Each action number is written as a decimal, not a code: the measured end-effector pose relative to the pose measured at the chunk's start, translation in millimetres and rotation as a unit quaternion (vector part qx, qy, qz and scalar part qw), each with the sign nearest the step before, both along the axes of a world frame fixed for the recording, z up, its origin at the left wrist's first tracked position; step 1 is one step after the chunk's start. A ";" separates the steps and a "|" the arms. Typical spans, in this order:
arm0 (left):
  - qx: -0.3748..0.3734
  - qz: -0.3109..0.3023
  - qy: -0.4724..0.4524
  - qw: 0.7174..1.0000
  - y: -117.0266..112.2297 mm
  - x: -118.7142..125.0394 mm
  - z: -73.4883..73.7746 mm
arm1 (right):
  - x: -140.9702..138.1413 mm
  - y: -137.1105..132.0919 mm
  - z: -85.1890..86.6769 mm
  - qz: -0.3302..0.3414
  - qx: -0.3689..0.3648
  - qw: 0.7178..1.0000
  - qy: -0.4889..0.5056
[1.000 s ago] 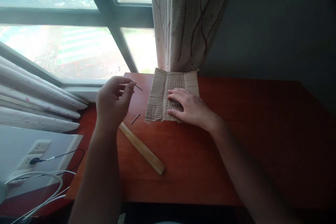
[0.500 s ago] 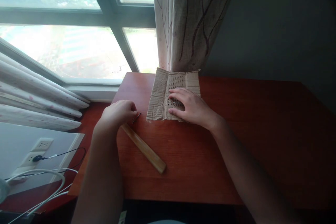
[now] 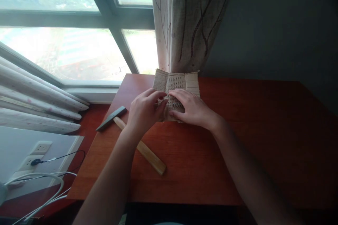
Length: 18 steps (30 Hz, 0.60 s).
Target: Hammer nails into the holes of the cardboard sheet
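Note:
A creased piece of cardboard (image 3: pixel 192 81) lies on the table with a block of small punched holes in its middle. My right hand (image 3: pixel 194 107) rests on its right side, thumb and fingers apart. Over its left part is my left hand (image 3: pixel 148 107), thumb and forefinger brought close together over the holes. Anything between those fingertips is too small or hidden to make out. Under my left wrist lies a hammer (image 3: pixel 151 157), its wooden handle slanting toward me and its dark metal head near the table's left edge. The wrist hides part of the handle.
The reddish-brown wooden table (image 3: pixel 253 140) spans the view. Behind it hang a patterned curtain (image 3: pixel 182 17) and a window (image 3: pixel 79 52). To the left are another curtain (image 3: pixel 31 98), a wall socket (image 3: pixel 41 147) with a plug, and white cables (image 3: pixel 59 182).
My left hand has moved right, from beside a thin metal piece near the hammer onto the cardboard, uncovering the hammer head. My right hand has stayed on the cardboard.

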<state>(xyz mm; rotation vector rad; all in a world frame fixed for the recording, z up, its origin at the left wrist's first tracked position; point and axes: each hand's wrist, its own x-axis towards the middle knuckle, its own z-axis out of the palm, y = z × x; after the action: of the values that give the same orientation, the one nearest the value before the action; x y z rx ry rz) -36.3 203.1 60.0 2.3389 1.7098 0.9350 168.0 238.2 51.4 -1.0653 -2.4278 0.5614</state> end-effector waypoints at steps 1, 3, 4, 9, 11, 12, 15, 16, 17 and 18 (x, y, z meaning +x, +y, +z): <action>-0.008 -0.011 0.023 1.000 -0.7 4.7 -2.0 | -0.2 0.1 -0.6 -0.002 0.000 1.000 0.002; -0.016 -0.018 0.055 0.998 -1.5 10.3 -4.6 | -0.4 0.5 -1.7 0.000 0.000 1.000 0.005; -0.018 -0.023 0.061 0.998 -1.5 11.5 -5.2 | -0.4 0.8 -2.3 0.002 0.001 1.000 0.006; -0.027 -0.079 0.040 0.996 2.5 10.4 -7.7 | -0.4 1.1 -3.2 0.005 0.004 1.000 0.005; -0.030 -0.083 0.028 0.996 3.9 10.7 -9.5 | -0.5 0.4 -2.4 0.003 0.003 1.000 0.001; -0.030 -0.082 0.023 0.996 4.1 11.5 -10.1 | -0.5 0.0 -1.9 0.002 0.002 1.000 -0.001; -0.008 -0.076 -0.025 0.997 2.0 16.1 -7.1 | 0.1 -0.6 -0.7 0.001 -0.003 1.000 -0.006; 0.012 -0.062 -0.063 0.996 0.6 17.0 -3.8 | 0.4 -0.6 -0.5 -0.001 -0.004 1.000 -0.009; 0.036 -0.037 -0.114 0.992 -1.0 16.7 0.6 | 0.7 -0.5 -0.2 -0.003 -0.005 1.000 -0.011; 0.061 -0.004 -0.170 0.984 -2.6 14.5 6.1 | 1.1 -0.4 0.2 -0.004 -0.005 1.000 -0.014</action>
<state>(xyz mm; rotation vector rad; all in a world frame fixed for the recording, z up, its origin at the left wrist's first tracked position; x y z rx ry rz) -21.8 200.5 66.0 2.0935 1.5453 1.3797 169.1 237.8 51.6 -1.0941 -2.4448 0.5604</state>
